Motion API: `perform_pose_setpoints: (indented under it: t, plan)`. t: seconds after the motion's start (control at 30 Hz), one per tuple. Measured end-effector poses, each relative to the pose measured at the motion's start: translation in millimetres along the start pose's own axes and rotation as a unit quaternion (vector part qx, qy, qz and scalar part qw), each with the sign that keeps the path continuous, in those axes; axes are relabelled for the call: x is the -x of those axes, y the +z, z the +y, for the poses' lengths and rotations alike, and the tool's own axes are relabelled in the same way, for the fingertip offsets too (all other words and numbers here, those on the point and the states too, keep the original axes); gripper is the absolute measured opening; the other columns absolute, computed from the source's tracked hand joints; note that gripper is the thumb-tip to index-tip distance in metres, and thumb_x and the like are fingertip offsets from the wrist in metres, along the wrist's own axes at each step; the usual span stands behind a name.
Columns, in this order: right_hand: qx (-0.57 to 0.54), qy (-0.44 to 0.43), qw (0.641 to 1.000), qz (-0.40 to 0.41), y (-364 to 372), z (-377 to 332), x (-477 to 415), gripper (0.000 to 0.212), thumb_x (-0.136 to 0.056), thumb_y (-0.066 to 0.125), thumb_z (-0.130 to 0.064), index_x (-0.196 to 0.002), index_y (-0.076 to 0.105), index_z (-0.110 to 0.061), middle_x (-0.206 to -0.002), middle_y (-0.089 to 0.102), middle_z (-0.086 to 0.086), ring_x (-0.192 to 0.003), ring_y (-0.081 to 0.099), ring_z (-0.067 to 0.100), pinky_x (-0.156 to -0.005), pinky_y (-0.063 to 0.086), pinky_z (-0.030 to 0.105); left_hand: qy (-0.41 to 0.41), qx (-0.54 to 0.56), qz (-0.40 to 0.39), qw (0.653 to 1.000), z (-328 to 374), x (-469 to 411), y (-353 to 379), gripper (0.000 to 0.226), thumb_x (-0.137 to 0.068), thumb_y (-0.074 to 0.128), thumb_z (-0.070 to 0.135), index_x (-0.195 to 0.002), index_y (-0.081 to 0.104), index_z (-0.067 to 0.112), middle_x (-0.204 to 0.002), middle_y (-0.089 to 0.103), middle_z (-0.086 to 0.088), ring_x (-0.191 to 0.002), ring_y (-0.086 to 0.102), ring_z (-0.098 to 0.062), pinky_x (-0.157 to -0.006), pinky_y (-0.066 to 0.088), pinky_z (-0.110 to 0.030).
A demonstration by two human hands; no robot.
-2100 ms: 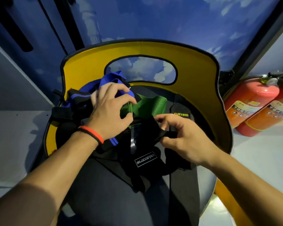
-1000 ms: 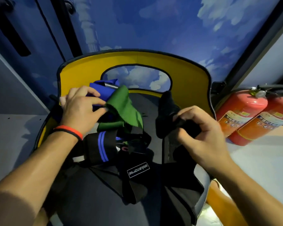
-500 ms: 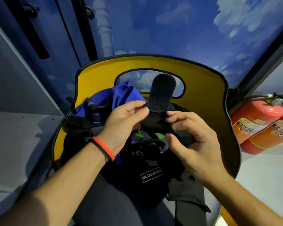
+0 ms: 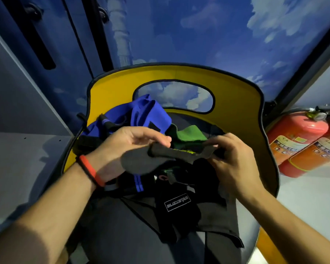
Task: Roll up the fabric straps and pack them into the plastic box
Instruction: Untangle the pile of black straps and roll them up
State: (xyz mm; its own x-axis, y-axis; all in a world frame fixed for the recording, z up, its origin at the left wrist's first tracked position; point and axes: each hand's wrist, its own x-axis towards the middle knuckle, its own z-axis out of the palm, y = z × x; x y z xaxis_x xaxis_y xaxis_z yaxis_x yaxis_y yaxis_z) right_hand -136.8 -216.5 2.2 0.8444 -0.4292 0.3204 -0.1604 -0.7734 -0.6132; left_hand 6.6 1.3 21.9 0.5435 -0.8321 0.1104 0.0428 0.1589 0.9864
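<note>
A black fabric strap (image 4: 171, 153) stretches sideways between my hands above a pile of straps. My left hand (image 4: 126, 147), with an orange band on the wrist, pinches its left part, and the rounded grey end (image 4: 137, 163) hangs below my palm. My right hand (image 4: 231, 159) grips the strap's right end with curled fingers. Beneath lie a blue strap (image 4: 147, 115), a green strap (image 4: 189, 133) and black straps, one with a BLIZZSTAR label (image 4: 177, 202). All of them sit on the seat of a yellow chair (image 4: 236, 111). No plastic box is in view.
Two red fire extinguishers (image 4: 301, 141) lie on the floor to the right of the chair. A blue wall with painted clouds (image 4: 198, 35) rises behind it. Grey floor (image 4: 23, 164) runs to the left.
The black strap stood upright between my hands half a second ago. It now lies sideways, pulled flat, with its rounded end folded down to the left. The green strap shows again behind it.
</note>
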Motion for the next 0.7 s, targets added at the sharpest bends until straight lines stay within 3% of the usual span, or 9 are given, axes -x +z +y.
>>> perform_pose_setpoints:
  t: [0.1, 0.23, 0.33, 0.43, 0.5, 0.57, 0.63, 0.7]
  plan:
    - [-0.041, -0.006, 0.998, 0.044, -4.6, 0.4, -3.3, 0.026, -0.076, 0.083, -0.006, -0.091, 0.075, -0.026, -0.085, 0.059, -0.012, -0.078, 0.056, 0.005, -0.065, 0.041, 0.017, -0.028, -0.122, -0.072, 0.99, -3.2, 9.0, -1.6, 0.051, -0.073, 0.066, -0.024, -0.081, 0.081, 0.024, -0.1, 0.077, -0.002, -0.121, 0.064, -0.019, -0.101, 0.047, -0.024]
    - [-0.055, -0.057, 0.996, 0.049, -2.1, -6.1, 0.1, 0.019, -0.079, 0.086, -0.014, -0.093, 0.075, -0.023, -0.089, 0.06, -0.009, -0.083, 0.059, 0.009, -0.069, 0.048, 0.026, -0.074, -0.162, -0.11, 0.978, -5.3, 13.8, 8.8, 0.047, -0.067, 0.062, -0.017, -0.082, 0.082, 0.023, -0.1, 0.076, 0.0, -0.112, 0.067, -0.018, -0.097, 0.048, -0.02]
    - [-0.053, -0.075, 0.994, 0.061, -3.0, -7.3, 0.6, 0.026, -0.076, 0.086, -0.005, -0.094, 0.076, -0.021, -0.09, 0.061, -0.008, -0.085, 0.059, 0.007, -0.069, 0.046, 0.021, -0.084, -0.168, -0.089, 0.978, -6.2, 11.4, 8.5, 0.051, -0.069, 0.059, -0.029, -0.075, 0.08, 0.017, -0.096, 0.074, -0.004, -0.094, 0.069, -0.011, -0.082, 0.049, -0.015]
    - [-0.069, -0.075, 0.993, 0.055, -9.1, -8.6, 0.1, 0.025, -0.075, 0.085, -0.006, -0.092, 0.074, -0.021, -0.089, 0.06, -0.009, -0.083, 0.058, 0.007, -0.068, 0.045, 0.022, -0.064, -0.159, -0.067, 0.983, -3.2, 9.6, 9.3, 0.044, -0.066, 0.056, -0.018, -0.067, 0.076, 0.022, -0.092, 0.074, -0.004, -0.092, 0.068, -0.009, -0.081, 0.048, -0.015]
    - [-0.093, -0.081, 0.992, 0.004, -15.8, -10.7, 0.3, 0.024, -0.074, 0.084, -0.008, -0.087, 0.069, -0.021, -0.094, 0.058, -0.007, -0.087, 0.058, 0.01, -0.071, 0.048, 0.03, -0.045, -0.121, -0.041, 0.991, -1.8, 7.2, 11.1, 0.034, -0.068, 0.061, -0.007, -0.067, 0.074, 0.024, -0.093, 0.075, -0.003, -0.094, 0.07, -0.011, -0.083, 0.05, -0.016]
    - [-0.101, -0.102, 0.985, -0.099, -19.4, -13.3, 3.8, 0.028, -0.07, 0.084, -0.006, -0.082, 0.062, -0.018, -0.111, 0.055, -0.004, -0.107, 0.057, 0.012, -0.086, 0.049, 0.034, -0.047, -0.013, 0.019, 0.999, -0.8, 1.7, 11.1, 0.028, -0.063, 0.076, -0.005, -0.067, 0.072, 0.023, -0.091, 0.075, -0.004, -0.089, 0.071, -0.014, -0.077, 0.054, -0.019]
    - [-0.12, -0.101, 0.96, -0.234, -19.4, -17.1, 10.4, 0.027, -0.07, 0.082, -0.014, -0.081, 0.057, -0.017, -0.133, 0.05, -0.007, -0.129, 0.048, 0.009, -0.101, 0.041, 0.027, -0.05, 0.105, 0.076, 0.99, -2.9, -3.7, 11.2, 0.02, -0.057, 0.076, 0.007, -0.068, 0.071, 0.023, -0.09, 0.074, -0.005, -0.08, 0.071, -0.014, -0.069, 0.057, -0.021]
    - [-0.181, -0.068, 0.919, -0.342, -19.7, -20.5, 16.5, 0.028, -0.076, 0.082, -0.018, -0.084, 0.056, -0.013, -0.142, 0.049, -0.011, -0.138, 0.043, 0.003, -0.107, 0.036, 0.023, -0.028, 0.149, 0.096, 0.984, -6.0, -6.5, 13.3, 0.018, -0.063, 0.072, 0.01, -0.073, 0.071, 0.025, -0.093, 0.073, -0.004, -0.078, 0.07, -0.013, -0.068, 0.057, -0.023]
